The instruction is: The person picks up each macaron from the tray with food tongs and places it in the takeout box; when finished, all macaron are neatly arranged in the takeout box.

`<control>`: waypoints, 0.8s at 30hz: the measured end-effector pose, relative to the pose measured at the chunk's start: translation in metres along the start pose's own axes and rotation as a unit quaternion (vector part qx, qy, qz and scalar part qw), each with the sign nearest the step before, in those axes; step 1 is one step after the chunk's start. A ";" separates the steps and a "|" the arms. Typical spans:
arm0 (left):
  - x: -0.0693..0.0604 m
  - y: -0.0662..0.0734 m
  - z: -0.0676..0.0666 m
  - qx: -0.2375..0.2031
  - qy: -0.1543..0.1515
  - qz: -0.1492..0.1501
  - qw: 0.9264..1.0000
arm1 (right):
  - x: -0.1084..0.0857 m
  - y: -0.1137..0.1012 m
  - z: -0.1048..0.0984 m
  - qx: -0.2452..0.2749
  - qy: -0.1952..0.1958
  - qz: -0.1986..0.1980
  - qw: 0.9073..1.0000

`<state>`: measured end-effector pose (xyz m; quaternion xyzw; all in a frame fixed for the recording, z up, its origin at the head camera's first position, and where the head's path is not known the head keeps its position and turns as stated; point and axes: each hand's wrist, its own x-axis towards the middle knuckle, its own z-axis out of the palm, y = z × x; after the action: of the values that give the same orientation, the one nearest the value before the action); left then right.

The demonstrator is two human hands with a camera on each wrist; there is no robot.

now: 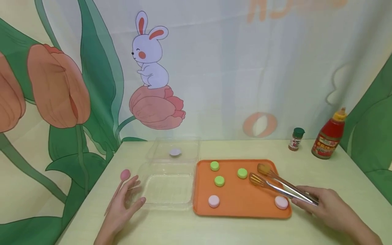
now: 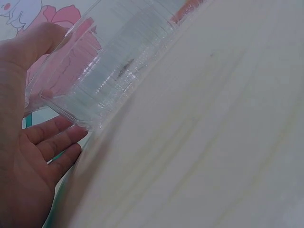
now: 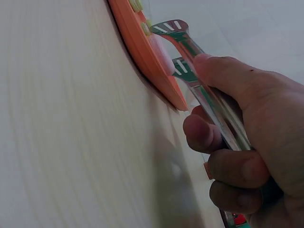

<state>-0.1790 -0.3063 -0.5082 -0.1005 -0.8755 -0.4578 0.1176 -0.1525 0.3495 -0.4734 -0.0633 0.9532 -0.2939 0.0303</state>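
My right hand (image 1: 329, 207) grips metal tongs (image 1: 294, 194) by the handle, fingers curled around it. Their slotted heads are spread apart over the right part of an orange tray (image 1: 239, 207). On that tray lie three green macarons (image 1: 219, 181) and two pale pink macarons (image 1: 213, 201); one pink macaron (image 1: 281, 202) sits under the tongs near the right corner. At the left end of a clear plastic container (image 1: 168, 189), my left hand (image 1: 120, 207) is held with thumb and fingers apart. Whether it touches the container cannot be told.
The container's raised clear lid (image 1: 156, 151) stands behind it, with a small whitish oval (image 1: 175, 152) on it. A pink spoon (image 1: 125, 175) lies beside the left hand. At the back right stand a green-capped spice jar (image 1: 295, 139) and a red sauce bottle (image 1: 329, 136).
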 end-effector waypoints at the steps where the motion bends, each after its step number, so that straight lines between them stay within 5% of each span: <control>1: 0.000 0.000 0.001 0.001 -0.001 0.001 1.000 | 0.000 -0.001 0.000 0.002 -0.011 0.006 1.000; 18: -0.001 0.002 0.000 0.010 0.006 0.007 1.000 | 0.004 -0.011 0.003 -0.042 -0.020 -0.007 0.999; 24: 0.000 0.003 0.001 0.011 0.005 0.008 1.000 | 0.000 -0.008 0.004 -0.043 0.006 -0.034 0.998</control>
<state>-0.1779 -0.3038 -0.5063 -0.1041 -0.8792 -0.4474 0.1264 -0.1516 0.3409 -0.4720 -0.0950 0.9624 -0.2542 0.0121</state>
